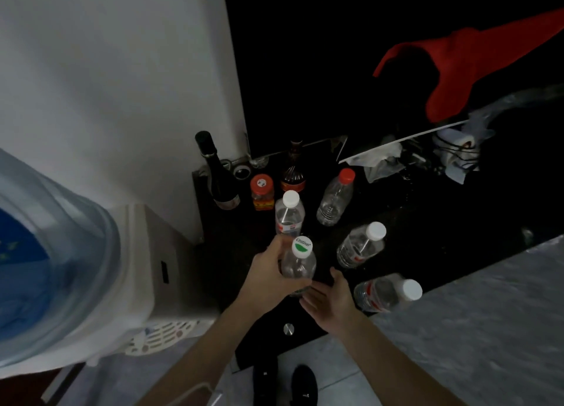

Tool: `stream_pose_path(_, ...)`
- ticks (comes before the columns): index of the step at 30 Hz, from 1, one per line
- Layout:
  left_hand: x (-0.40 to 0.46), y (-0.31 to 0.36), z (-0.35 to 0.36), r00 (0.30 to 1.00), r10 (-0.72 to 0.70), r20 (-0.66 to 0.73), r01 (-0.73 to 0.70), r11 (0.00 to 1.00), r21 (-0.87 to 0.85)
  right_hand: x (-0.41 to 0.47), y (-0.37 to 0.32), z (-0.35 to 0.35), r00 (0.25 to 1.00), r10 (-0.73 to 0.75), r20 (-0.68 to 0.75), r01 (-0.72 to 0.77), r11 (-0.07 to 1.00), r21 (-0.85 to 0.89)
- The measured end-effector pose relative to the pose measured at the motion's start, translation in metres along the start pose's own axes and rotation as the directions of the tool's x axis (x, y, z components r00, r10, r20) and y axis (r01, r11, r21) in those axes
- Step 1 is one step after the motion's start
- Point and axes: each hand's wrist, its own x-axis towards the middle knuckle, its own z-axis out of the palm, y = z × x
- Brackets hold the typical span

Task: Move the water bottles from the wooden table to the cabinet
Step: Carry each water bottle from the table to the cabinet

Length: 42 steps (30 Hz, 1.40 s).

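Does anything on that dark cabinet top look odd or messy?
Mostly tidy: the clear plastic water bottles stand upright, including the green-and-white-capped bottle the left hand grips. Only the crumpled white paper at the back looks messy.

Clear water bottles: five. White cap at 12 o'clock (290, 213), red cap at 1 o'clock (335, 198), green-and-white cap in the middle (299, 262), white cap at 3 o'clock (361, 245), white cap at 4 o'clock (387, 294).
Dark glass bottles: two (216, 173) (293, 170).
Small jars with red lids: one (262, 191).
Big blue water jugs: one (45, 253).
Hands: two (268, 274) (332, 298).
Black shoes: two (265, 381) (304, 385).
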Motion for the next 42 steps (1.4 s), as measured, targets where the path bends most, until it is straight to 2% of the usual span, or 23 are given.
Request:
stream_pose_path(5,0.0,-0.018,0.024,0.993,-0.023,-0.119,0.022,1.0,-0.009,0.003,-0.003,-0.006,0.998,-0.053,-0.014,0.053,0.998,0.033)
stream_pose_path(11,-0.003,-0.024,0.044,0.987,-0.017,-0.159,0.021,0.999,0.025,0.007,0.001,-0.016,0.996,-0.083,0.036,0.082,0.996,0.026)
stream_pose_path(14,-0.004,-0.024,0.045,0.991,-0.013,-0.136,0.016,1.0,0.019,0.006,0.002,-0.018,0.993,-0.102,0.055,0.1,0.994,0.033)
stream_pose_path(18,-0.003,-0.021,0.037,0.999,-0.014,-0.033,0.016,0.998,0.06,-0.004,0.013,-0.02,0.991,-0.11,0.072,0.112,0.993,-0.026)
stream_pose_path(22,-0.02,-0.02,0.023,0.999,-0.03,0.035,0.024,0.99,0.138,-0.029,0.038,-0.022,0.995,0.007,0.1,0.02,0.965,-0.261)
stream_pose_path(24,-0.034,-0.019,0.008,0.996,-0.084,0.026,0.077,0.975,0.21,-0.043,0.046,-0.014,0.99,0.099,0.102,-0.044,0.894,-0.445)
stream_pose_path(26,-0.051,-0.016,-0.01,0.99,-0.141,-0.005,0.136,0.949,0.286,-0.058,0.048,0.003,0.978,0.154,0.14,-0.038,0.793,-0.608)
stream_pose_path(31,-0.091,0.008,-0.071,0.968,-0.135,-0.21,0.219,0.865,0.452,-0.1,0.048,0.067,0.942,0.084,0.325,0.221,0.575,-0.788)
stream_pose_path(35,-0.123,0.043,-0.126,0.923,-0.083,-0.375,0.29,0.791,0.539,-0.142,0.051,0.126,0.886,0.057,0.46,0.413,0.354,-0.839)
stream_pose_path(38,-0.157,0.066,-0.162,0.893,-0.075,-0.443,0.337,0.762,0.552,-0.176,0.072,0.16,0.816,0.066,0.574,0.566,0.114,-0.817)
stream_pose_path(42,-0.226,0.093,-0.206,0.838,-0.083,-0.539,0.441,0.686,0.579,-0.212,0.125,0.2,0.701,0.116,0.704,0.708,-0.232,-0.667)
